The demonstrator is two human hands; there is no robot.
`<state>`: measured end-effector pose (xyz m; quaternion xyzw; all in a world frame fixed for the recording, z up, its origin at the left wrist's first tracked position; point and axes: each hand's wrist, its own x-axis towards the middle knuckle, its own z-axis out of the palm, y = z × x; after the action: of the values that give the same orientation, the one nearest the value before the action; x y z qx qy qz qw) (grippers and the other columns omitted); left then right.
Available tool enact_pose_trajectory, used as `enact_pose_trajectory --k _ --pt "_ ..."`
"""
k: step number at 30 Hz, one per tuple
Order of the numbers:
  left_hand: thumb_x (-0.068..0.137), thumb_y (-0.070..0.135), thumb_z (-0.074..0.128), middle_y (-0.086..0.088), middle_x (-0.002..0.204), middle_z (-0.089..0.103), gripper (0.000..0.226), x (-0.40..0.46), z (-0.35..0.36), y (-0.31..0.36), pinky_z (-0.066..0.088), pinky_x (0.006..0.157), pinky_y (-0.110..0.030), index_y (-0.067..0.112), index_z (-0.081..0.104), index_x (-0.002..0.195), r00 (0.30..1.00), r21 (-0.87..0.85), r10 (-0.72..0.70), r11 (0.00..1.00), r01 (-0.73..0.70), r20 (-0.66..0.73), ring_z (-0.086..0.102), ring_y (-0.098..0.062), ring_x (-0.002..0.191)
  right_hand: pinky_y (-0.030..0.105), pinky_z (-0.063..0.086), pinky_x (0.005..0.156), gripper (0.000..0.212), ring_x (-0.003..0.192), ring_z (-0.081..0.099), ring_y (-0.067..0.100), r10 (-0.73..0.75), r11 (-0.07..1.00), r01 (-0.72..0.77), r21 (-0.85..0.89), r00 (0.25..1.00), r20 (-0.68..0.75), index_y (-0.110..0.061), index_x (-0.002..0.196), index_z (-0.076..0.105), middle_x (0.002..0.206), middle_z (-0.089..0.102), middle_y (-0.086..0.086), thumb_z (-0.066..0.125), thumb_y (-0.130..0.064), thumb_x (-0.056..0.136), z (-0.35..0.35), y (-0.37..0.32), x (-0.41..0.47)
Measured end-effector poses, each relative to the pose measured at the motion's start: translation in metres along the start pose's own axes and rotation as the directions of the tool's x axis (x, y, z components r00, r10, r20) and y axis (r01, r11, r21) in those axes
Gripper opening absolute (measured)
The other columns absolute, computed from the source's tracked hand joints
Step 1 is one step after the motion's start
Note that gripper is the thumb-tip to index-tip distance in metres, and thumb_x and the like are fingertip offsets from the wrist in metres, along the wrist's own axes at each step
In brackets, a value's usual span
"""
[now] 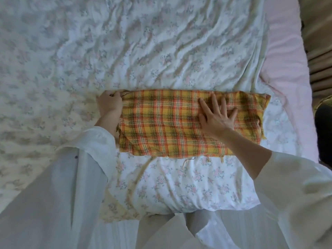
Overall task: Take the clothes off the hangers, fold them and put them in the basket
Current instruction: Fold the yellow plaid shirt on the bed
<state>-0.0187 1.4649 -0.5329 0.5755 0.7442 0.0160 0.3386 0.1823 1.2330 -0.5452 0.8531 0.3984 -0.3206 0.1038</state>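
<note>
Sleeves: loose white sleeves (53,186) are filling the lower left and lower right corners of the frame, covering both forearms down to the wrists.
Sheet: floral bedsheet (161,51) is lying rumpled across the bed, bunching into a rounded fold at lower centre, just below the cloth.
Cloth: yellow-and-orange plaid cloth (161,123) is lying folded into a long band across the middle of the frame, flat on the sheet, with loose threads hanging from its lower edge.
Right hand: right hand (215,119) is pressing flat on the right half of the cloth, fingers straight and spread apart.
Left hand: left hand (110,105) is gripping the cloth's left end, fingers curling round the bunched upper corner and hiding it.
Bed edge: pink mattress edge (287,51) is showing along the right side of the frame, beyond the sheet.
Far right: dark, blurred shapes are sitting at the right border; I cannot tell what they are.
</note>
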Motion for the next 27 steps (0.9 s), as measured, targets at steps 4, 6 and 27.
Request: enact_pose_trajectory --k 4,6,27 --pt "0.099 0.019 0.037 -0.013 0.122 0.06 0.034 -0.006 0.001 0.008 0.043 0.09 -0.033 0.006 0.054 0.125 0.98 -0.11 -0.182 0.979 0.173 -0.077 0.052 -0.029 0.12 0.064 -0.005 0.11 0.054 0.144 -0.017 0.027 0.125 0.992 -0.126 0.025 0.991 0.048 -0.044 0.145 -0.009 0.157 -0.018 -0.004 0.011 -0.052 0.097 -0.001 0.034 -0.002" --pt "0.099 0.018 0.035 -0.013 0.137 0.05 0.039 -0.01 0.006 0.012 0.039 0.099 -0.034 0.005 0.045 0.134 0.972 -0.129 -0.206 0.973 0.191 -0.116 0.047 -0.028 0.125 0.061 -0.005 0.113 0.054 0.144 -0.015 0.027 0.176 0.984 -0.178 0.032 0.983 0.054 -0.042 0.146 -0.008 0.158 -0.016 -0.003 0.011 -0.051 0.097 -0.003 0.05 -0.003" --pt "0.087 0.073 0.015 -0.002 0.158 -0.019 0.077 -0.123 0.119 0.007 -0.008 0.112 -0.057 0.034 -0.013 0.148 0.67 0.645 0.413 0.221 -0.731 0.617 -0.022 -0.026 0.143 0.043 0.051 0.088 0.06 0.105 0.058 0.027 0.458 0.501 -0.272 0.821 0.889 0.015 -0.01 0.125 0.047 0.114 0.059 0.005 0.069 -0.042 0.079 0.016 0.109 -0.014"
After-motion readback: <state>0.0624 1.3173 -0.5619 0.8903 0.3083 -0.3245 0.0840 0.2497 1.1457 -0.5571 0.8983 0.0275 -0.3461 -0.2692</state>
